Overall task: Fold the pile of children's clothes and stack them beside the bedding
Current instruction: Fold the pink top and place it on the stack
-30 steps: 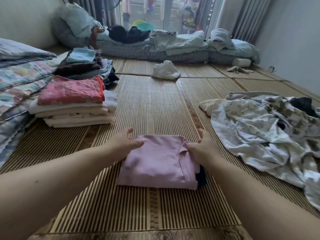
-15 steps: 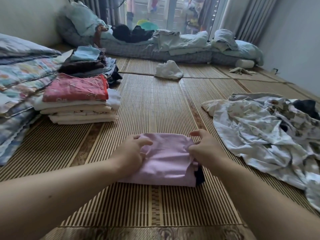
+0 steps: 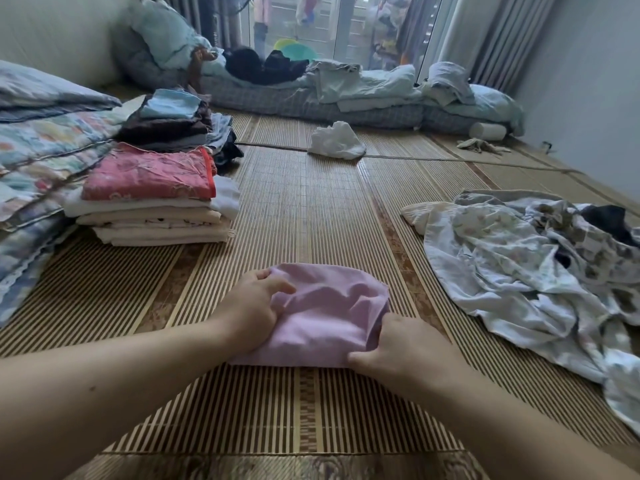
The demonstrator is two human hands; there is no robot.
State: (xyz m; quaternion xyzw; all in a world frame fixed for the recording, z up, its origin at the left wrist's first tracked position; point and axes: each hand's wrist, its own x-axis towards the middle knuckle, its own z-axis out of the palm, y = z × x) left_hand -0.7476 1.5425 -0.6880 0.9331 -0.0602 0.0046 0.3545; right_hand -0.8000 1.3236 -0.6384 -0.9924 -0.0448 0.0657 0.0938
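head view: the pink garment (image 3: 329,317) lay on the woven mat (image 3: 304,209) right in front of the person, already doubled into a compact bundle, its top surface puffed and wrinkled. the left hand (image 3: 254,311) had its grip closed on the bundle's left edge, fingers (image 3: 277,284) curled over the top and pressing into the cloth, probably to keep the layers from springing apart. the right hand (image 3: 398,344) clasped the near right corner, thumb tucked under the bottom edge, a hold that looked meant to get beneath the bundle so it could be lifted as 1 piece. both grips were narrow and full of pink fabric.

to the left, 2 folded stacks sat touching the bedding (image 3: 38,157). the nearer stack (image 3: 156,209) had a red patterned piece (image 3: 149,176) on top of several cream ones; its top was flat and low enough to judge it the likely place for the pink item. the farther stack (image 3: 173,126) carried darker and blue pieces. keeping them against the quilts left the middle of the mat free as a folding surface.

to the right, the unfolded pile (image 3: 540,268) of pale printed clothes sprawled well apart from the stacks, within easy reach of the right arm. so the task seemed partly done, with a good heap left. a loose white cloth (image 3: 334,140) lay farther off, near the mattress (image 3: 311,102) by the window.
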